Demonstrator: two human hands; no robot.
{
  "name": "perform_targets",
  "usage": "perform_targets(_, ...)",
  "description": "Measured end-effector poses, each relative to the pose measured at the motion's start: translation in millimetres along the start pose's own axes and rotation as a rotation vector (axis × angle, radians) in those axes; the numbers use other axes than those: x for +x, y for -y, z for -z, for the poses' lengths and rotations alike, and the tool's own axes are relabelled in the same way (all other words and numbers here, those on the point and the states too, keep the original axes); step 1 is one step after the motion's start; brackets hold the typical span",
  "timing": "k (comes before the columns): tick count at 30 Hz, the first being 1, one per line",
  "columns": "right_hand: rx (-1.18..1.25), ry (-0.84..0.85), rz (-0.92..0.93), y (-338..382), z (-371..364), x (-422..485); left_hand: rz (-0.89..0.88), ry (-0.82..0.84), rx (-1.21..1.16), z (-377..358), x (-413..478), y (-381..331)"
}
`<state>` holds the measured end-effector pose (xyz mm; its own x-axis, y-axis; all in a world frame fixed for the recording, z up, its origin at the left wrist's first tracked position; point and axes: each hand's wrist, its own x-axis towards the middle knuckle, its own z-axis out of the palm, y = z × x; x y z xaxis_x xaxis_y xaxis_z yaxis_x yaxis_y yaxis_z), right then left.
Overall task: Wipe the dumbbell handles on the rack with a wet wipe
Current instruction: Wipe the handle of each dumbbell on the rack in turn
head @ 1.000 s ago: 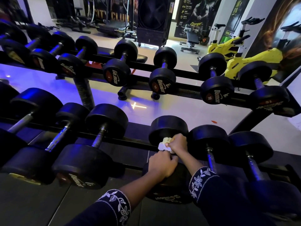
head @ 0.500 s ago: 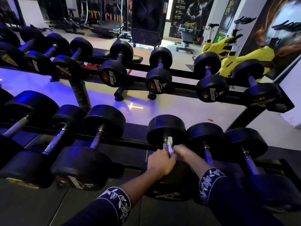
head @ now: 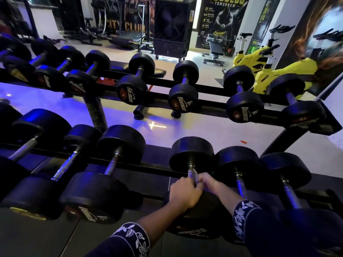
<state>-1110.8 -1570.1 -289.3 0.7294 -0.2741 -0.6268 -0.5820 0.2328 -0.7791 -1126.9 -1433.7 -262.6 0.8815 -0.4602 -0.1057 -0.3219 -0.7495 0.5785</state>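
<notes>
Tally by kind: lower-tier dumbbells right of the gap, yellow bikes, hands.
Dumbbells: 3
Bikes: 2
Hands, left and right: 2
Total: 7

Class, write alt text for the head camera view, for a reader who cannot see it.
A person's left hand and right hand meet on the metal handle of a black dumbbell on the lower tier of a rack, both gripping it; any wipe is hidden. More dumbbells line both tiers, with yellow exercise bikes behind.
</notes>
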Motion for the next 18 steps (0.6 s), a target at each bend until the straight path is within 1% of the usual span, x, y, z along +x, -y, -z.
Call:
perform_targets(1, -0.045, 0.019, -0.007, -3, 3, -4, 0.0, 0.005, 0.003, 0, 0, 0)
perform_targets(3, 0.007, 0.007, -0.03, 6, -1, -17, -0.004, 0.003, 0.018, 0, 1, 0)
perform_targets(6, 0.254, -0.093, -0.025, 19, -6, -12, -0.016, -0.004, 0.018, 0, 1, 0)
perform_targets(7, 0.312, -0.099, -0.002, 22, -9, -5, -0.016, 0.0, 0.013, 1, 1, 0)
perform_targets(9, 0.303, -0.126, 0.039, 21, -13, 2, -0.018, 0.003, 0.016, 2, 1, 0)
perform_targets(10, 0.256, -0.12, 0.051, 18, -11, 2, -0.014, 0.001, 0.021, 1, 1, 0)
perform_targets(13, 0.093, -0.016, 0.028, -1, -1, 9, -0.009, -0.001, 0.025, 2, 1, 0)
perform_targets(15, 0.03, -0.004, 0.024, -7, 8, 16, -0.015, -0.002, 0.017, 2, 1, -1)
perform_targets(17, 0.087, -0.014, -0.002, 7, 0, 1, -0.014, -0.001, 0.023, 2, 0, -1)
perform_targets(18, 0.159, -0.006, -0.017, 17, -6, -8, -0.014, -0.001, 0.021, 2, 0, -1)
